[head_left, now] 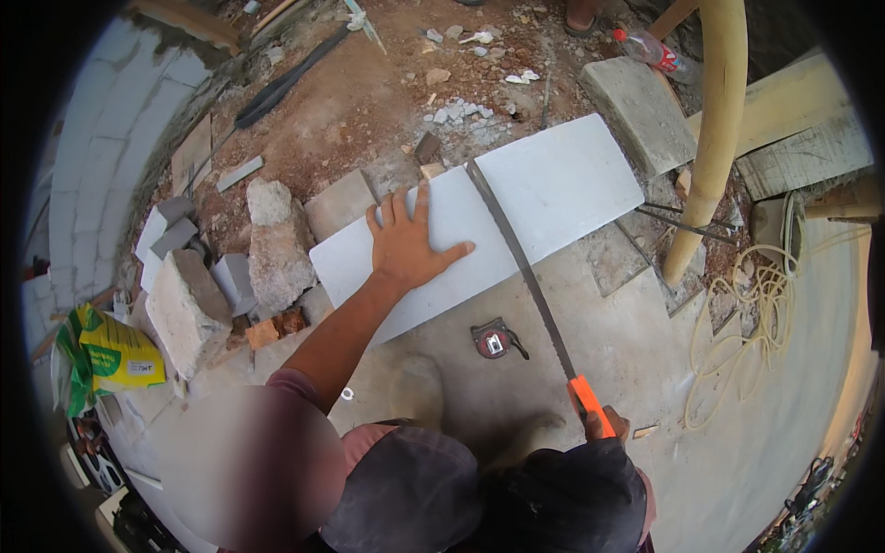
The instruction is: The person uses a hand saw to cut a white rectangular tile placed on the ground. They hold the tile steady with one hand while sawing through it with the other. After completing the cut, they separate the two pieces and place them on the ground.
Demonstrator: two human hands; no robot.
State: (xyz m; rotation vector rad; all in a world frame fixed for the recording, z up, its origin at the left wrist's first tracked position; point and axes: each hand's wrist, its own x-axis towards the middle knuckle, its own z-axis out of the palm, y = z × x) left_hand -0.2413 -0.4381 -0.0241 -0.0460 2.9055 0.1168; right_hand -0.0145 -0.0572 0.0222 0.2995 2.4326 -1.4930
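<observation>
A: Best handling of the saw (526,267) here?

B: Judged from the pose: draw long, even strokes, with the blade (548,318) square across the white block (562,184), without twisting or forcing. Bear down steadily through the palm; best to tuck in the thumb pointing bladeward. Cut depth: cannot tell.

A: Condition of the hands?

B: On record: an unclenched left hand (404,247), spread palm-down; a right hand (619,425) gripping the orange handle (593,404).

A: And position of the block?

B: Directly beneath the left palm, touching; ahead of the right hand and apart from it, reaching to both sides of the blade. Noted on the near side: a tape measure (493,341).
</observation>
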